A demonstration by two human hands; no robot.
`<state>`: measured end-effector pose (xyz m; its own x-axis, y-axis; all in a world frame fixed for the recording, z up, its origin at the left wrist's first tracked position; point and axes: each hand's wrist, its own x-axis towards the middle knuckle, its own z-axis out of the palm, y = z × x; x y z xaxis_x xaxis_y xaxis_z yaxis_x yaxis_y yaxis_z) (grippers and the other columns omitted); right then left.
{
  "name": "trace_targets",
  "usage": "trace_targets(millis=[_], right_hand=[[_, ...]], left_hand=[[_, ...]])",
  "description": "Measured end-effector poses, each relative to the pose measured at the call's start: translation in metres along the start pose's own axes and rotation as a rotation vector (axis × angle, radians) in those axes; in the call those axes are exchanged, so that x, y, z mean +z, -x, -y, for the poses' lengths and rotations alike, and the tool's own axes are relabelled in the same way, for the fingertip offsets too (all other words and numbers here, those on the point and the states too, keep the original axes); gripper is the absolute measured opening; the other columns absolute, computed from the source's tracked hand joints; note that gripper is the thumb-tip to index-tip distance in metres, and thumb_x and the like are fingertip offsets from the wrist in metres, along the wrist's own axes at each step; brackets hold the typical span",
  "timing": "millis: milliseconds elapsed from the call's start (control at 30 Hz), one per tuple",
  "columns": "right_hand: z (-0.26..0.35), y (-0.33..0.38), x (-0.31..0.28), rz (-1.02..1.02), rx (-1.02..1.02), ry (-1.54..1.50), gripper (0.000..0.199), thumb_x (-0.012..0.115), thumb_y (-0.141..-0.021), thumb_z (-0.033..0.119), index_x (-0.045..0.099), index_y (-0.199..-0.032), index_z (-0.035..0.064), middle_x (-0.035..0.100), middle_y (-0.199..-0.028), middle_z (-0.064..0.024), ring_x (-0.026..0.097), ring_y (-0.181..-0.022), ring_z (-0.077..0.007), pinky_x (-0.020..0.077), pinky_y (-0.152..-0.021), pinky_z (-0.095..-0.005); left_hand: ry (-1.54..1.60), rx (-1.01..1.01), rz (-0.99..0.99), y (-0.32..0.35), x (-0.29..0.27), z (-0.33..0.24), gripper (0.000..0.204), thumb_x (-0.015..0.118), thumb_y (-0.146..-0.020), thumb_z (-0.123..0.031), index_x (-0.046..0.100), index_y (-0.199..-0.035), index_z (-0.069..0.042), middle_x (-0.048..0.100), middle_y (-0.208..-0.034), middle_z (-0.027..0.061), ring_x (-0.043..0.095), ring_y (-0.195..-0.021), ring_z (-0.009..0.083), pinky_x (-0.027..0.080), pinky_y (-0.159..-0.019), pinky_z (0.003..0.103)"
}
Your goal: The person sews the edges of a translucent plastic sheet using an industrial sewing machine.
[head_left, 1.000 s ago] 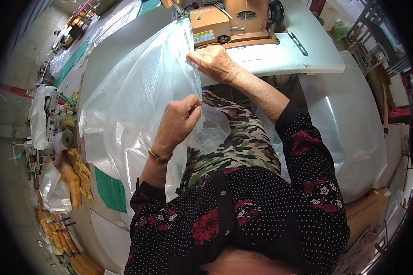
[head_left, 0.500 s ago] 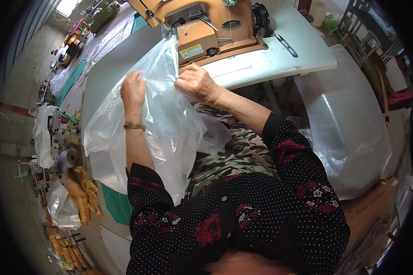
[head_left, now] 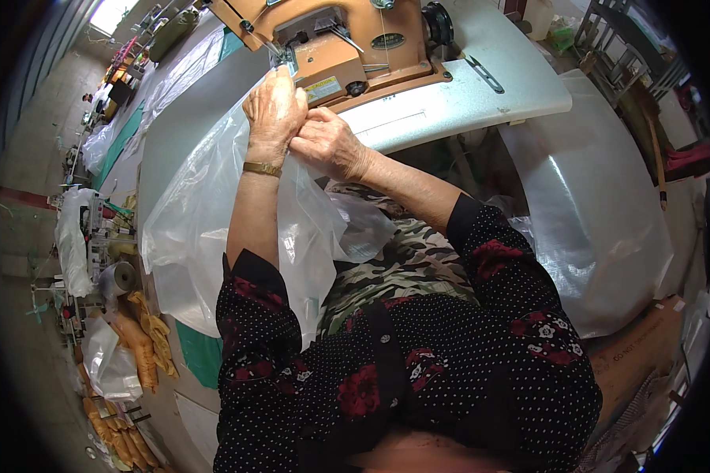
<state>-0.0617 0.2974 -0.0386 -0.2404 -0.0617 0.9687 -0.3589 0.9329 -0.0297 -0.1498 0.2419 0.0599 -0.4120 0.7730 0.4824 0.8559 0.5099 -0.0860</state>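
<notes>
A large sheet of clear plastic film (head_left: pixel 221 205) hangs from the sewing machine's needle area down over the table edge and my lap. My left hand (head_left: pixel 276 114) lies on the film just in front of the needle, its fingers stretched toward the presser foot; what is under them is hidden. Right beside it, my right hand (head_left: pixel 329 142) is closed on the edge of the film, knuckles up. The orange-brown sewing machine (head_left: pixel 323 61) stands on a pale table (head_left: pixel 465 91) beyond both hands.
Thread snips (head_left: pixel 486 75) lie on the table, right of the machine. More clear film (head_left: pixel 592 213) drapes at the right, above a cardboard box (head_left: pixel 639 347). A long table with white film (head_left: pixel 177 87) stands at the far left. Dark chairs (head_left: pixel 631 43) are at the far right.
My left hand has moved forward and right along the film, up to the needle area beside my right hand. The right hand keeps its hold, nearly in place. The view has shifted slightly.
</notes>
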Motion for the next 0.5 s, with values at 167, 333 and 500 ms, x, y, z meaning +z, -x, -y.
trace_targets(millis=[167, 333, 500], right_hand=[[-0.013, -0.001, -0.011, 0.185, -0.062, -0.048, 0.008, 0.064, -0.079, 0.016, 0.059, -0.085, 0.0116, 0.058, -0.071, -0.0009, 0.062, -0.07, -0.0194, 0.0492, -0.075, -0.0348], [-0.038, -0.032, -0.065, 0.074, 0.091, 0.206, 0.014, 0.065, -0.083, 0.02, 0.061, -0.095, 0.0127, 0.058, -0.074, -0.0015, 0.062, -0.072, -0.0183, 0.0493, -0.067, -0.0318], [-0.076, -0.039, -0.081, 0.185, 0.329, 0.739, 0.019, 0.065, -0.087, 0.028, 0.059, -0.087, 0.0098, 0.059, -0.077, -0.0065, 0.064, -0.077, -0.0241, 0.0522, -0.061, -0.0352]], left_hand=[[0.075, -0.035, 0.066, -0.008, 0.003, 0.004, 0.031, 0.051, -0.08, -0.016, 0.063, -0.105, -0.001, 0.066, -0.096, 0.0246, 0.063, -0.092, 0.0428, 0.05, -0.084, 0.049], [0.273, 0.01, -0.019, -0.002, 0.007, 0.026, 0.03, 0.047, -0.081, -0.013, 0.067, -0.102, -0.004, 0.067, -0.092, 0.0252, 0.064, -0.089, 0.0441, 0.05, -0.084, 0.05], [0.222, -0.053, 0.0, -0.002, 0.005, 0.021, 0.034, 0.047, -0.082, -0.012, 0.069, -0.108, -0.011, 0.067, -0.093, 0.0249, 0.064, -0.089, 0.0438, 0.05, -0.084, 0.05]])
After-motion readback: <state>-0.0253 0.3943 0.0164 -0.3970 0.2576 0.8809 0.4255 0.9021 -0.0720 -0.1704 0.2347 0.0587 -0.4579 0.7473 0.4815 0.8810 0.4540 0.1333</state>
